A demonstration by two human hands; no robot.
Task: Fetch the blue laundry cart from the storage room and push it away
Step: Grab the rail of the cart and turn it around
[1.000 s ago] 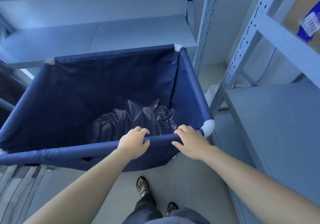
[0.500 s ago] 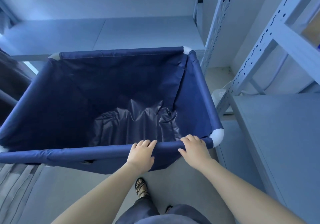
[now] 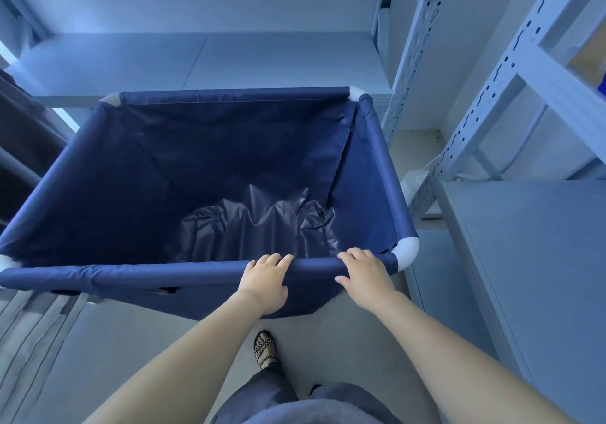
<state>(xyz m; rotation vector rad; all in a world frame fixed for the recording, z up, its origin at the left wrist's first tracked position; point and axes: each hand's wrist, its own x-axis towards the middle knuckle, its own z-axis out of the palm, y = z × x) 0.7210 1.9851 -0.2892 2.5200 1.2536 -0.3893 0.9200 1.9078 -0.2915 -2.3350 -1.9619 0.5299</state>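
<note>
Blue laundry cart (image 3: 183, 167), both hands gripping near rail, metal shelving (image 3: 511, 72) around, grey floor (image 3: 331, 335)

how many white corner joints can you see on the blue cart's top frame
4: far left, far right, near right beside the right hand, near left at the picture's edge, partly cut off.

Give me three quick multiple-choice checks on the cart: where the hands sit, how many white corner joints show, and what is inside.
1. Both hands grip the near rail:
A. toward its right end
B. at its left end
C. one at each end

2. White corner joints in view:
A. one
B. two
C. four

3. The cart holds:
A. folded towels
B. only a crumpled dark liner
C. boxes

Key: A, left hand and right hand sit near the right corner joint; C, one shows at each corner of the blue laundry cart; B, just the liner shows.
</note>
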